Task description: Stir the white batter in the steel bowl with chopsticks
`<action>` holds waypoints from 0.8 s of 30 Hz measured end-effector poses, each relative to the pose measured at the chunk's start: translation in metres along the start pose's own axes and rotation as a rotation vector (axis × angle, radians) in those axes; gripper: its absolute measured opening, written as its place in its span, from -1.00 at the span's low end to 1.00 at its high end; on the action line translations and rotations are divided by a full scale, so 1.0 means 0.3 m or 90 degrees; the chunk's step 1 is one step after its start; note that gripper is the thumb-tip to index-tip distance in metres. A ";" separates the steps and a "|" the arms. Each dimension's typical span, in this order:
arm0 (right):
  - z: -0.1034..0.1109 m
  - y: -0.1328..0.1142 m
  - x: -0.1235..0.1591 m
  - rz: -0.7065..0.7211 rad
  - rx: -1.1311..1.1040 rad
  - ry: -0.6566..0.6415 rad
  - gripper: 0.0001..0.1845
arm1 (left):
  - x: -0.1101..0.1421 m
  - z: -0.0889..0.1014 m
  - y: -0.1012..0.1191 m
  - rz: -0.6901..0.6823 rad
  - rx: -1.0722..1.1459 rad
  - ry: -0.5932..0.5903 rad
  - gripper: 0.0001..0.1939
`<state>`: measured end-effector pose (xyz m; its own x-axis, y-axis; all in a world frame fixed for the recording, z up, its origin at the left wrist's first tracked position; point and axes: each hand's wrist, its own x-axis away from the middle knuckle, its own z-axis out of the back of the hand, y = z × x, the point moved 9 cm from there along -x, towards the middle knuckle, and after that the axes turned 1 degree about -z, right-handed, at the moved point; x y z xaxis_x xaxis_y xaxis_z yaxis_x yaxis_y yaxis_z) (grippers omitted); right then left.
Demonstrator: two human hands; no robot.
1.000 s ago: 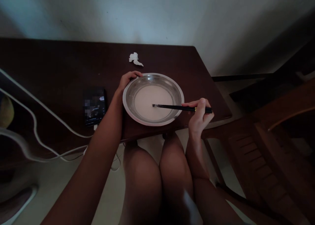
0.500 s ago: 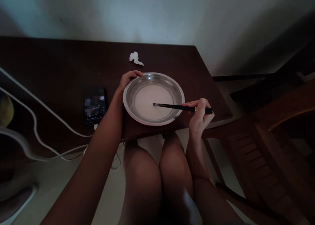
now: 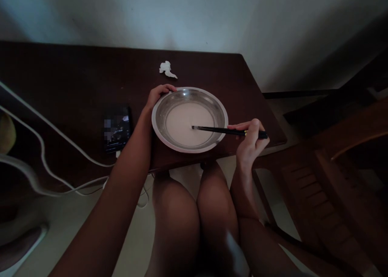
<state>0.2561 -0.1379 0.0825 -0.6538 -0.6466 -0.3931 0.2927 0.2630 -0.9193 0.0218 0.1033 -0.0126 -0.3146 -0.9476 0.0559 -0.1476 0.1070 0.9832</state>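
Observation:
A round steel bowl (image 3: 222, 107) stands near the front edge of the dark wooden table, with a milky white liquid (image 3: 182, 123) in it. My left hand (image 3: 159, 94) grips the bowl's far left rim, fingers bent over the edge; its thumb is hidden. In my right hand (image 3: 251, 139), to the right of the bowl, are black chopsticks (image 3: 216, 129), pressed together and held between thumb and fingers. They cross the bowl's right rim, and their whitened tips are over or just in the liquid near its middle; I cannot tell which.
A crumpled white tissue (image 3: 166, 69) lies behind the bowl. Left of my forearm is a phone (image 3: 117, 127) with a lit screen and a cable plugged in. White cables (image 3: 42, 147) run across the left side. A wooden chair (image 3: 315, 188) stands at the right.
My right hand and the chopsticks have shifted slightly to the right, tips included. My left hand keeps its hold on the bowl's rim. The view has tilted a little.

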 end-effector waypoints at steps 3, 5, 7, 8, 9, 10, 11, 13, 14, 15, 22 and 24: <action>-0.062 0.014 0.011 -0.032 -0.031 -0.098 -0.54 | 0.005 -0.003 0.010 -0.015 0.012 0.008 -0.79; -0.111 0.019 0.022 -0.021 -0.034 -0.177 -0.59 | 0.007 -0.006 0.012 -0.017 0.013 0.008 -0.79; -0.125 0.019 0.026 0.005 -0.010 -0.196 -0.64 | 0.007 -0.007 0.010 -0.011 0.007 0.008 -0.79; -0.118 0.019 0.023 0.017 0.011 -0.182 -0.65 | 0.008 -0.006 0.009 -0.007 0.010 0.009 -0.78; -0.102 0.017 0.018 0.027 0.030 -0.155 -0.66 | 0.008 -0.004 0.007 -0.003 0.012 0.013 -0.78; -0.082 0.013 0.012 0.034 0.043 -0.121 -0.65 | 0.008 -0.002 0.005 0.000 0.012 0.015 -0.78; -0.059 0.008 0.007 0.039 0.048 -0.084 -0.63 | 0.007 0.000 0.003 0.004 0.008 0.015 -0.79; -0.020 -0.001 0.001 0.038 0.031 -0.024 -0.57 | 0.006 0.001 0.002 0.006 -0.008 0.012 -0.82; -0.010 -0.003 0.000 0.032 0.017 -0.009 -0.55 | 0.005 0.001 0.002 0.003 -0.017 0.010 -0.83; -0.009 -0.001 0.001 0.021 0.004 -0.008 -0.53 | 0.004 0.001 0.004 -0.002 -0.022 0.010 -0.83; -0.135 0.033 0.039 0.004 -0.009 -0.210 -0.63 | 0.000 0.000 -0.002 -0.005 0.007 0.019 -0.80; -0.125 0.037 0.034 0.024 0.034 -0.195 -0.65 | -0.003 0.003 -0.002 -0.008 -0.009 0.021 -0.83</action>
<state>0.2264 -0.1145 0.0676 -0.4033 -0.8247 -0.3964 0.3549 0.2583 -0.8985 0.0215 0.1044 -0.0134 -0.2821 -0.9581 0.0495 -0.1383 0.0917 0.9861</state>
